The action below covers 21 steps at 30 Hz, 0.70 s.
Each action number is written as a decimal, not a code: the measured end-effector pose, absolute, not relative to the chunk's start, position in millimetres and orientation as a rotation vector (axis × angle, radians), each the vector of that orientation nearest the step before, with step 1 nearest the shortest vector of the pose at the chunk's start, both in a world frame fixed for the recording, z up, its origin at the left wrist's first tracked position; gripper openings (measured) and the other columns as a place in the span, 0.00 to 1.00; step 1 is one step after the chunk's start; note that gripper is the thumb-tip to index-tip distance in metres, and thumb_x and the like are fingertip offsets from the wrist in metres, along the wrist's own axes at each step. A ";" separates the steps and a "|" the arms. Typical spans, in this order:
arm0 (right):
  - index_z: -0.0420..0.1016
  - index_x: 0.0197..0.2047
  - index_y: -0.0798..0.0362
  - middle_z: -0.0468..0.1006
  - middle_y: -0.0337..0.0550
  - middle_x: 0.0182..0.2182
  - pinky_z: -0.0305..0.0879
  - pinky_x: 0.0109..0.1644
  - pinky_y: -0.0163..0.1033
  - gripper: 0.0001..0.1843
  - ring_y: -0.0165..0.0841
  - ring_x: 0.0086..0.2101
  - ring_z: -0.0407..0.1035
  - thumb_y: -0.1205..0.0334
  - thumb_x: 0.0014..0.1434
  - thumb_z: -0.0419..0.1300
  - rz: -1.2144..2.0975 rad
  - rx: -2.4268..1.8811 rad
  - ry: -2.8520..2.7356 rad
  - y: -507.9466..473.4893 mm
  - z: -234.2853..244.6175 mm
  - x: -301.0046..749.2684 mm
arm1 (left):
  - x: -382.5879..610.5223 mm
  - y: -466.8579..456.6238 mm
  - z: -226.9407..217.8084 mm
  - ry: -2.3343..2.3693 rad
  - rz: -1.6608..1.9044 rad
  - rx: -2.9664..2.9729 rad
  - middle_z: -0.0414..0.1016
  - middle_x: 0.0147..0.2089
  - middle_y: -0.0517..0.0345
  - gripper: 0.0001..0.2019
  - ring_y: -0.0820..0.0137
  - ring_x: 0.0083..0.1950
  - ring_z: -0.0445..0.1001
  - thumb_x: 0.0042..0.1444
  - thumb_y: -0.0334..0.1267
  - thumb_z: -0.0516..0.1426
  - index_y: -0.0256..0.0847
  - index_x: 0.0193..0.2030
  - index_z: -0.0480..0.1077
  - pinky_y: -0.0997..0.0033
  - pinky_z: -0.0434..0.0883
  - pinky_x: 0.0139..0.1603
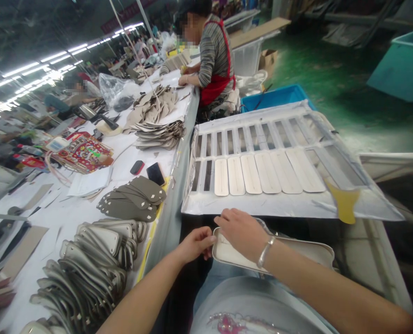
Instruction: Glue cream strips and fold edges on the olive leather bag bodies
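A long cream panel [296, 250] with rounded corners and a thin raised rim lies across my lap. At its left end my left hand [196, 243] is closed, thumb and forefinger pinching the edge. My right hand [241, 234] reaches over the same end with its fingers curled down onto the panel; the fingertips are partly hidden. Just beyond the hands, a white slotted frame [262, 204] carries a row of cream rounded strips [253, 174]. A yellow piece [346, 202] with a flared end rests on the frame's near right edge.
To the left, a white-covered table holds stacked rimmed panels [84, 264], dark grey cut pieces [133, 198], a phone [155, 173] and a printed bag [84, 152]. A co-worker [213, 60] in a red apron works farther along. Behind the frame stands a blue bin [276, 98].
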State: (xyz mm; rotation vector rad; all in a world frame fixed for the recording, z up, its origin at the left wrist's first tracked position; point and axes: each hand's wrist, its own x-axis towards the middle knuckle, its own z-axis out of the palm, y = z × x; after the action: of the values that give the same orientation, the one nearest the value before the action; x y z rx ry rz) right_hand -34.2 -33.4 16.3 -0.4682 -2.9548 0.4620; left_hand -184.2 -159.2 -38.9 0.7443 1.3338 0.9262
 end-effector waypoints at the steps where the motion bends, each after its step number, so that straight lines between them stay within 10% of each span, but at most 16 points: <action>1: 0.71 0.37 0.53 0.72 0.45 0.34 0.62 0.38 0.39 0.06 0.37 0.36 0.67 0.66 0.57 0.54 0.470 -0.387 -3.006 -30.5 13.7 -39.8 | -184.2 -159.2 -38.9 1.329 0.928 0.732 0.65 0.17 0.66 0.18 0.79 0.16 0.65 0.51 0.51 0.57 0.39 0.29 0.56 0.82 0.62 0.15; 21: 0.78 0.40 0.48 0.79 0.44 0.35 0.60 0.35 0.37 0.14 0.35 0.35 0.71 0.65 0.53 0.53 0.806 0.183 -3.288 -9.4 37.7 -69.3 | -180.9 -164.9 -47.0 1.196 1.033 0.477 0.65 0.17 0.65 0.17 0.80 0.15 0.63 0.50 0.49 0.60 0.36 0.31 0.62 0.83 0.57 0.14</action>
State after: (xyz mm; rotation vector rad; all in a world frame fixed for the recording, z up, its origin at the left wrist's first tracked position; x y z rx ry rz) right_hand -69.3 -9.4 37.7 0.1829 -3.2883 0.8055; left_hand -180.9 -164.9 -47.0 0.4766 1.1958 1.0326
